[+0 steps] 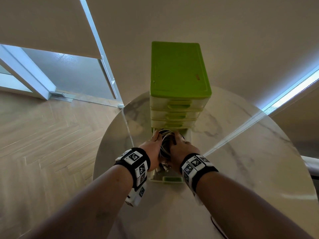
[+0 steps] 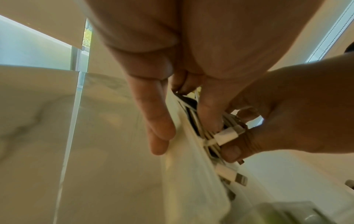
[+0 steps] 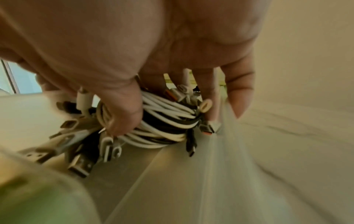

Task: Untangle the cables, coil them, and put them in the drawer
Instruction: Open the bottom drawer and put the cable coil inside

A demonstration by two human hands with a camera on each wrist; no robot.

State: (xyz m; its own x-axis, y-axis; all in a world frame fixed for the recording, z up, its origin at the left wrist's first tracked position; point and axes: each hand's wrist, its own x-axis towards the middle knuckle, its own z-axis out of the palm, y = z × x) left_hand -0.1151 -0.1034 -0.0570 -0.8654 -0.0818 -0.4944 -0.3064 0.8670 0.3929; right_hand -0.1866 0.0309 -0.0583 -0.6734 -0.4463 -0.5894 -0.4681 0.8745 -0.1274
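A green drawer unit (image 1: 179,69) stands on a round marble table (image 1: 241,161), its bottom drawer (image 1: 172,179) pulled out toward me. A coiled bundle of white and black cables (image 1: 165,142) sits low in that drawer. My left hand (image 1: 153,145) grips the bundle from the left and my right hand (image 1: 181,147) from the right. In the right wrist view my thumb (image 3: 122,109) presses on the coil (image 3: 164,121), and loose USB plugs (image 3: 80,165) spill onto the drawer floor. In the left wrist view one finger (image 2: 159,121) lies outside the drawer wall (image 2: 187,174).
Three upper drawers (image 1: 177,106) of the unit are closed. A thin dark cable (image 1: 217,226) lies near the table's front right edge. Wooden floor (image 1: 43,135) lies to the left of the table, with a window frame (image 1: 103,57) beyond.
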